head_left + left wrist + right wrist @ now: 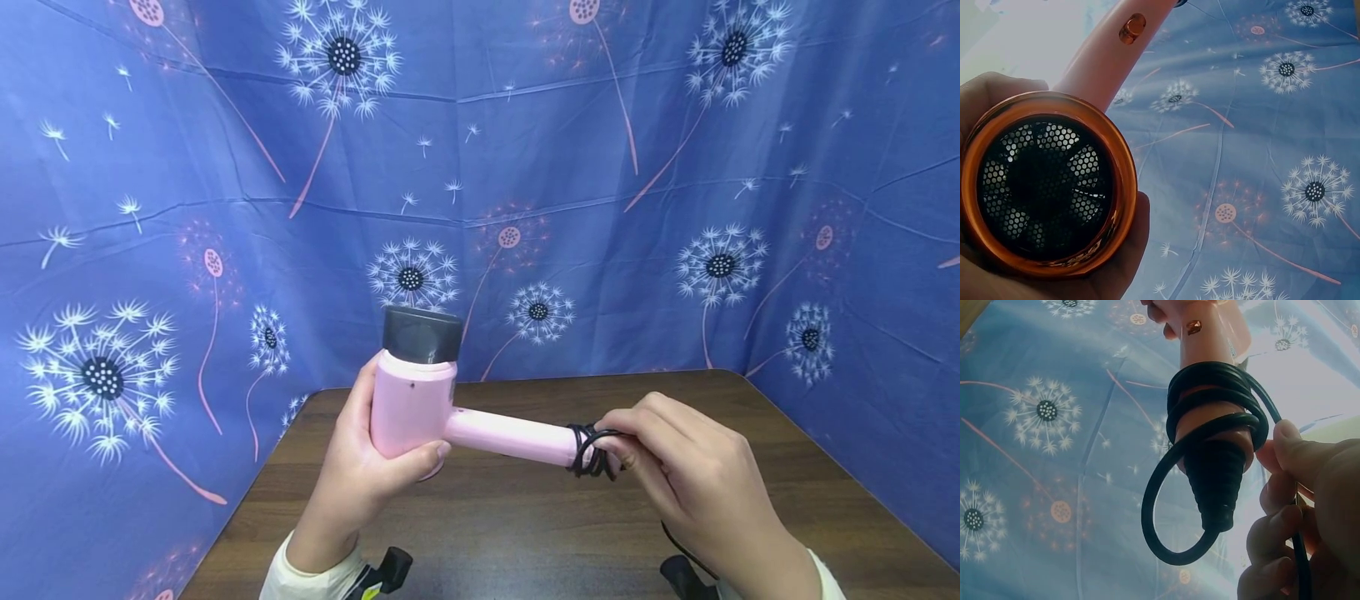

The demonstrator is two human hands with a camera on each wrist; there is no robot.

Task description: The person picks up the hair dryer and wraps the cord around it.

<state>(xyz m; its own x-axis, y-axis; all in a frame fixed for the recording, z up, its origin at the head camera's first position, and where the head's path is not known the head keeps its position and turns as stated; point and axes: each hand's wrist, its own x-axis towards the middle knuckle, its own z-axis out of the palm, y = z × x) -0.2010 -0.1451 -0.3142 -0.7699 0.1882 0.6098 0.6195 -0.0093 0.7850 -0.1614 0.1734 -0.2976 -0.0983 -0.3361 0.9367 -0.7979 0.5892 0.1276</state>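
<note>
Our left fingers [363, 393] are wrapped round the barrel of the pink hair dryer [408, 408], holding it up over the bench [517, 533], and that steady grip should stop its handle [510, 435] from swinging. At the handle's end, our right fingers [647, 421] pinch the coiled black cord [587, 461]; we'd want light, even tension, the turns lying neatly, and no sharp bend at the ribbed sleeve [1213, 484].
</note>
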